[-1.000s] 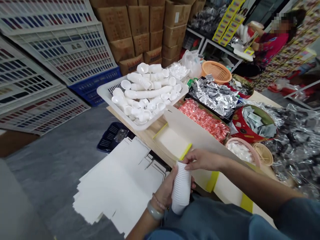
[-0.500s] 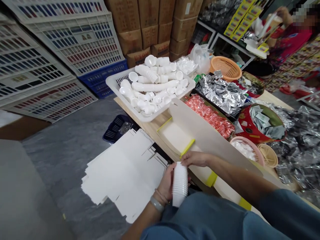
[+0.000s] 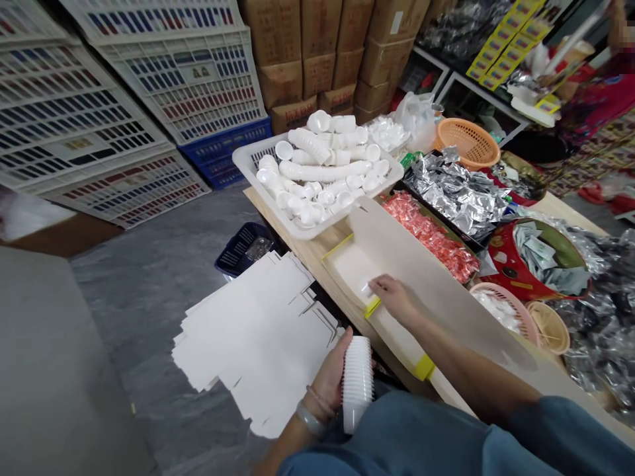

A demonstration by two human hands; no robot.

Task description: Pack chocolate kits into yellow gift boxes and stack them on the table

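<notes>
My left hand [image 3: 333,373] is closed around a stack of white plastic cups [image 3: 358,383], held tilted near my lap. Over an open white box with yellow edges [image 3: 347,264], my right hand [image 3: 394,299] has its fingers pinched together. At those fingertips is a small white cup [image 3: 366,288], hard to make out against the white box floor. A second yellow-edged box [image 3: 397,337] adjoins it on the near side. Flat white card sheets [image 3: 248,337] lie in a pile to the left of my left hand.
A white basket [image 3: 317,228] full of cups stands at the table's far end. Behind the boxes are red packets [image 3: 426,238], silver packets [image 3: 461,192], a red tin [image 3: 510,264] and a pink basket [image 3: 528,320]. Crates [image 3: 193,79] and cartons [image 3: 322,39] rise behind. Another person [image 3: 600,99] is at far right.
My right hand has left the top of the cup stack and moved forward into the box. The left hand keeps the stack, now slightly lower. The view has shifted a little left.
</notes>
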